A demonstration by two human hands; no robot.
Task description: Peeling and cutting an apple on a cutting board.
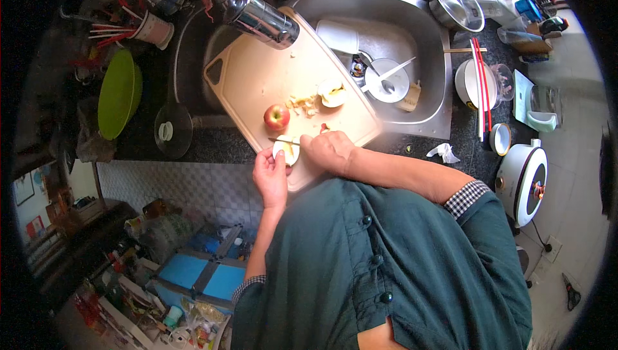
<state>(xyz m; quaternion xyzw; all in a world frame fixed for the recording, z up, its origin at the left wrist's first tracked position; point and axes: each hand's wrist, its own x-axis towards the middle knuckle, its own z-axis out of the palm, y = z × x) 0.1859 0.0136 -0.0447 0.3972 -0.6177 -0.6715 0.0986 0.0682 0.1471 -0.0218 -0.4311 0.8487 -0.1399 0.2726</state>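
Observation:
My left hand (pixel 270 178) holds a cut apple piece (pixel 285 153), its pale flesh facing up, over the near edge of a beige cutting board (pixel 251 67). In my right hand (pixel 330 153) is a small knife (pixel 285 141), its blade lying across the top of that piece. A red apple (pixel 276 117) sits on the board just beyond my left hand. To its right lie small apple scraps (pixel 303 104) and an apple half (pixel 332 93) with its cut face up. A bit of red peel (pixel 325 128) is close to my right knuckles.
The board spans a steel double sink (pixel 434 84) under a chrome faucet (pixel 265 19). A white bowl (pixel 386 84) with utensils lies in the right basin. Red and white chopsticks (pixel 479 89), a crumpled tissue (pixel 443 153) and a white electric cooker (pixel 524 186) stand right; a green basin (pixel 118 94) is left.

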